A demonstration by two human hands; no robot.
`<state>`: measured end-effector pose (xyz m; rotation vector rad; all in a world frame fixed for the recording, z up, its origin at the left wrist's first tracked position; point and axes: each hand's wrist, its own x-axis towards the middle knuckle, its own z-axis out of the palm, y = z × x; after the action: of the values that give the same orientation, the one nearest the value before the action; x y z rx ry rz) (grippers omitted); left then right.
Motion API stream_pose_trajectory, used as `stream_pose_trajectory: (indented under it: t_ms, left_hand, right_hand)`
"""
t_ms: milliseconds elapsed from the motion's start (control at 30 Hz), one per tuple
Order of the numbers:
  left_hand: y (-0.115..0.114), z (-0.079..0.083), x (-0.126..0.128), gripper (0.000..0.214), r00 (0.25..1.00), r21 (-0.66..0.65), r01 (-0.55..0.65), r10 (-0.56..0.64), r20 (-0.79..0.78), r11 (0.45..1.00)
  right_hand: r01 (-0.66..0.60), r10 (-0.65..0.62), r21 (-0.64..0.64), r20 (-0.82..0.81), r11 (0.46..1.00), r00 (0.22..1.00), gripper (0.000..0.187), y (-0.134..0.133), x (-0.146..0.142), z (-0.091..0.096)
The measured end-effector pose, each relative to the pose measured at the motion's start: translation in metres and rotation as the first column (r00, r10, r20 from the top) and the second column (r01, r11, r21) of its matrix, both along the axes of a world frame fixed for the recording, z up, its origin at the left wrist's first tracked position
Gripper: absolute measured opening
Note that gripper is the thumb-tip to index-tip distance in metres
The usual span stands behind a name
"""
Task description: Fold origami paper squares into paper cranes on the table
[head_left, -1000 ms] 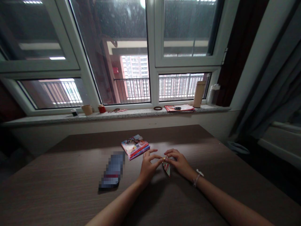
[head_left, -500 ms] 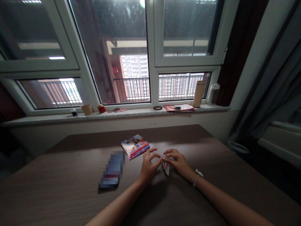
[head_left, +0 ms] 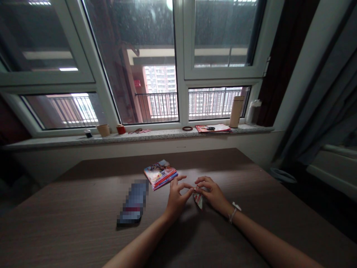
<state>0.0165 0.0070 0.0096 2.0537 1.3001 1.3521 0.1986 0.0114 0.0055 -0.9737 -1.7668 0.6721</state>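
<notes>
A small folded piece of printed paper point(head_left: 198, 201), red and white and tapering to a point, hangs between my two hands just above the table. My left hand point(head_left: 177, 195) pinches its top edge with thumb and forefinger, the other fingers raised. My right hand point(head_left: 210, 191) is closed on the same top edge from the other side, the fingertips nearly meeting those of the left. What the fingertips cover of the paper is hidden. Beyond my left hand lies a stack of colourful printed paper point(head_left: 161, 173).
A pixelated dark-blue object point(head_left: 134, 203) lies left of my hands on the brown table point(head_left: 69, 223). On the windowsill point(head_left: 164, 134) stand a paper cup point(head_left: 103, 130), a red spool point(head_left: 121, 129), a tan bottle point(head_left: 236, 111) and scissors point(head_left: 211, 128) on printed sheets.
The folded paper has shifted slightly to the right and its lower tip has swung a little rightward. Both hands keep their pinch; the left fingertips moved slightly right.
</notes>
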Motion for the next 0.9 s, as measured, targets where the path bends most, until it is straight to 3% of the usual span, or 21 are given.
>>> stream_pose_trajectory:
  t_ms: [900]
  left_hand:
    - [-0.0005, 0.0023, -0.0001, 0.009, 1.0, 0.015, -0.025, 0.025, 0.006, 1.0]
  right_hand:
    - [0.029, -0.03, -0.059, -0.009, 0.998, 1.0, 0.028, 0.0016, -0.0005, -0.0039]
